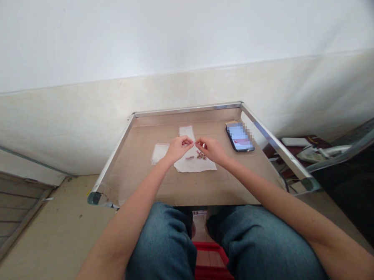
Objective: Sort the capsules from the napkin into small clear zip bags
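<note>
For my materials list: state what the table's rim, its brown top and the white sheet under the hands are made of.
The rim looks like bright metal, probably aluminium, with a glossy highlight. The brown top looks like matte cardboard, dull and papery. The white sheet looks like soft cloth or tissue paper, matte and faintly creased; which one is unclear.

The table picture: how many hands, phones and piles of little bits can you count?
Hands: 2 (left hand, right hand)
Phones: 1 (phone)
Piles: 1 (pile of small brown bits)
Total: 4
</note>
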Motion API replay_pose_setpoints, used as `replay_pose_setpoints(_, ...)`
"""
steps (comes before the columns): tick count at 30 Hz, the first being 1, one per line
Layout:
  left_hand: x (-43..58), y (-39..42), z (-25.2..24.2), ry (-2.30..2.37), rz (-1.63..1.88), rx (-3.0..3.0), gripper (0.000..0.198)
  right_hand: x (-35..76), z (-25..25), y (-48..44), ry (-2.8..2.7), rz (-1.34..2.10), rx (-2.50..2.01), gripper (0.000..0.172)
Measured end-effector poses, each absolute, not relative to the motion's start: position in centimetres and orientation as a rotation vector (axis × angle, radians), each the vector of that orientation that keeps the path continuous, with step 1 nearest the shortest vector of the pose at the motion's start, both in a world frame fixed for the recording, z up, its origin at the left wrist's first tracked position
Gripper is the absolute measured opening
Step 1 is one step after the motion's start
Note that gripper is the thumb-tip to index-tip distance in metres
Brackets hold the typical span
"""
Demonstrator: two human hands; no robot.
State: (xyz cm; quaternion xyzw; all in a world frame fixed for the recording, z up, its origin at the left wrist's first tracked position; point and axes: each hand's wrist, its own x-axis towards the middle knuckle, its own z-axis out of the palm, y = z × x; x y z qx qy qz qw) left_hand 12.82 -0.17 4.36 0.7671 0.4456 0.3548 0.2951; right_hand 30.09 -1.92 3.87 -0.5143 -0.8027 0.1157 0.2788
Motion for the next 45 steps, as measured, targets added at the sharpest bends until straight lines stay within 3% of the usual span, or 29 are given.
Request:
replay_pose_setpoints(9, 12.7, -0.5, 5.3, 1.227, 0.916, 2.268, 0.017, 29.8, 4.5, -2.3, -2.229, 0.113, -1.417, 0.024)
replay_pose_setpoints(17, 12.3, -0.4, 5.2, 1.226, 0.938, 2.266, 0.024, 29.9, 4.6, -2.1, -2.209, 0.105, -1.452, 0.021)
replay_pose_setpoints(26, 11.7, 0.3, 4.3, 1.222, 1.152, 1.946, 0.018, 30.4, 4.5, -2.1, -2.112, 0.137, -1.473, 0.025)
replay_pose_setpoints(39, 11.6, 0.7, 4.2, 1.186, 1.099, 1.972, 0.016, 30.4, 4.0, -1.8, -2.151, 0.134, -1.623, 0.028)
replay_pose_setpoints(45, 12.1, 0.1, 4.4, 1.142, 1.115, 2.001, 0.026, 30.3, 4.2, -2.0, -2.187, 0.114, -1.669, 0.028)
